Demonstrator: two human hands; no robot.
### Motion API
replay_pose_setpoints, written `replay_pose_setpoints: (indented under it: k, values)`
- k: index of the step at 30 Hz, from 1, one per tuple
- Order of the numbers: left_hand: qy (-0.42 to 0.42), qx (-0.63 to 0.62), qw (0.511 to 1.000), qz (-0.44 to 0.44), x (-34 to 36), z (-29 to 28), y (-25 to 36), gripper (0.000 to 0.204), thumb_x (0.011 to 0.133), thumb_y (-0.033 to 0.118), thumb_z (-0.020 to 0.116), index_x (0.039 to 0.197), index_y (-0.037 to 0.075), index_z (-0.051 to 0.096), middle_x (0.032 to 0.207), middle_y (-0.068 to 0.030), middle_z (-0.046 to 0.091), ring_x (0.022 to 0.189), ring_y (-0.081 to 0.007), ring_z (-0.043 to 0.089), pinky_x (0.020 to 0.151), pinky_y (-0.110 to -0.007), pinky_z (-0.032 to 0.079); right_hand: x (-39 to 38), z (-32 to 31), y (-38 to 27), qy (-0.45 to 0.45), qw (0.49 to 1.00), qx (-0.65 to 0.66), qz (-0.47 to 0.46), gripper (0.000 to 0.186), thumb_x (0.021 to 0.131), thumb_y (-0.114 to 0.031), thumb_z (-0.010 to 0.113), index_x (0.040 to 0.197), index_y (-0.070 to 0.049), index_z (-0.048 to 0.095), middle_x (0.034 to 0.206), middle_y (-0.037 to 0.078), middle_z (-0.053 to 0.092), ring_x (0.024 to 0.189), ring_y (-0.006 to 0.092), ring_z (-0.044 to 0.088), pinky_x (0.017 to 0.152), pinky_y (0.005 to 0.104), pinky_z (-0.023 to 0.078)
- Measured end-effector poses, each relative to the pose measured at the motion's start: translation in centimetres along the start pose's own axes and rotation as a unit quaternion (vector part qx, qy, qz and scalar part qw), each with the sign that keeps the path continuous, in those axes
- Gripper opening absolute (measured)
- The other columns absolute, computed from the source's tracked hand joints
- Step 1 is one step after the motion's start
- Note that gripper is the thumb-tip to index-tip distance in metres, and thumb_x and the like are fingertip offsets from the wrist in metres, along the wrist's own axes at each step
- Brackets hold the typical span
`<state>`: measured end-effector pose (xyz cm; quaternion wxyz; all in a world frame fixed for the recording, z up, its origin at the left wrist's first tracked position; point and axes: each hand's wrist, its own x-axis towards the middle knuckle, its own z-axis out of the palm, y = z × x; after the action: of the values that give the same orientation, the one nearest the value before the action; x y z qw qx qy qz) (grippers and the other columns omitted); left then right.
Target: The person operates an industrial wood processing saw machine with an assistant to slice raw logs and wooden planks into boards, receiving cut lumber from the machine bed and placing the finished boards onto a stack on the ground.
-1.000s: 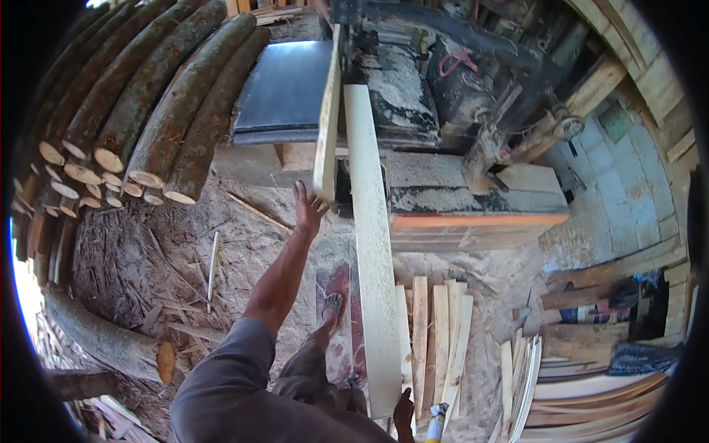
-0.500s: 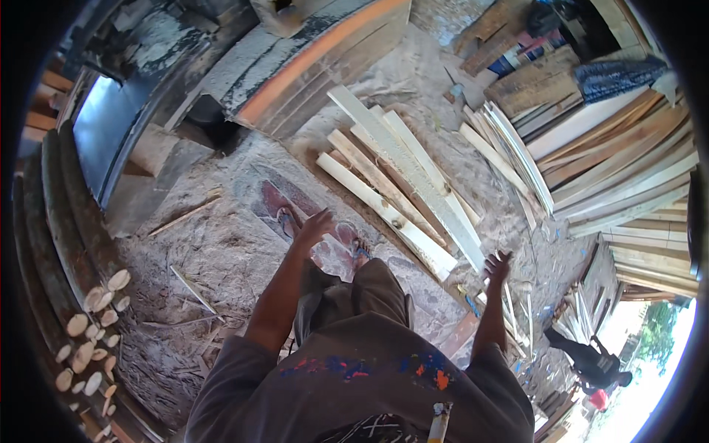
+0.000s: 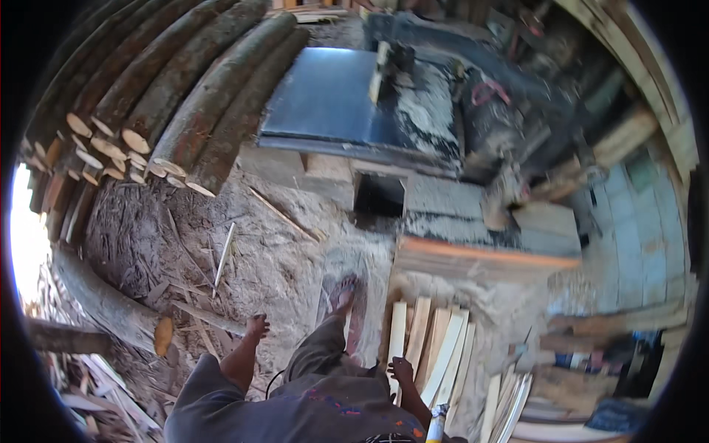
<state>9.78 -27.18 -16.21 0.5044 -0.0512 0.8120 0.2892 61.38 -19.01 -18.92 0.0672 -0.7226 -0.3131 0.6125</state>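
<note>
My left hand (image 3: 257, 327) hangs in the air over the dusty, chip-strewn ground, its fingers loosely bent and nothing visible in it. Nearest below it is a thin strip of wood (image 3: 210, 316). On the other side, my right hand (image 3: 400, 369) is held low in front of the sawn planks (image 3: 443, 347), covering part of one in the view. Its fingers look relaxed and apart, and no held thing shows. Whether it touches a plank cannot be made out.
Ahead stands a saw bench with a smooth dark metal top (image 3: 317, 96) and a sawdust-covered machine (image 3: 428, 111). Stacked logs (image 3: 199, 96) fill the far left; a single log (image 3: 118, 303) lies nearer. An orange-edged block (image 3: 487, 251) sits right of my foot (image 3: 345, 288).
My view has swung left, so the bench and log stack now lie ahead and the planks sit lower right. Both arms hang lower, with my right fingers less spread.
</note>
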Motion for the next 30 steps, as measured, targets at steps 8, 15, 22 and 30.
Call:
replay_pose_setpoints:
  k: [8,15,22,30]
  values:
    - [-0.159,0.049,0.944,0.283,2.5,14.8,30.6,0.052,0.090,0.039,0.055,0.123,-0.001,0.053,0.098,-0.0123,0.066,0.086,-0.0177,0.064,0.070,-0.028,0.052,13.3,5.5,-45.8,-0.077,0.952,-0.145,-0.258,0.041,0.092,-0.042,0.051,0.114,-0.007,0.059,0.087,0.007,0.066,0.073,0.0139,0.063,0.059,0.0278,0.050]
    - [-0.206,-0.041,0.887,0.411,-0.1,22.1,56.8,0.072,0.089,0.053,0.051,0.139,0.004,0.036,0.115,-0.0224,0.059,0.110,-0.0294,0.056,0.085,-0.038,0.049,12.8,12.8,-66.5,-0.108,0.924,-0.067,-0.362,0.082,0.085,-0.051,0.058,0.145,-0.014,0.016,0.127,0.014,0.051,0.114,0.0283,0.051,0.084,0.0486,0.047]
    - [-0.223,0.051,0.871,0.435,-2.3,22.3,50.2,0.084,0.088,0.055,0.050,0.147,0.008,0.013,0.147,-0.0221,0.025,0.132,-0.0338,0.033,0.110,-0.044,0.027,4.6,16.5,-52.3,-0.286,0.931,0.023,-0.226,0.080,0.086,-0.040,0.063,0.144,-0.016,0.014,0.127,0.015,0.047,0.097,0.0233,0.057,0.064,0.0354,0.053]
    - [-0.241,-0.041,0.882,0.402,-8.3,20.8,38.4,0.070,0.092,0.044,0.052,0.147,0.014,0.021,0.133,-0.0129,0.049,0.108,-0.0183,0.052,0.092,-0.027,0.040,-0.9,15.1,-36.7,-0.243,0.938,0.062,-0.239,0.075,0.089,-0.034,0.055,0.147,-0.008,0.014,0.128,0.013,0.047,0.108,0.0211,0.054,0.079,0.0352,0.049]
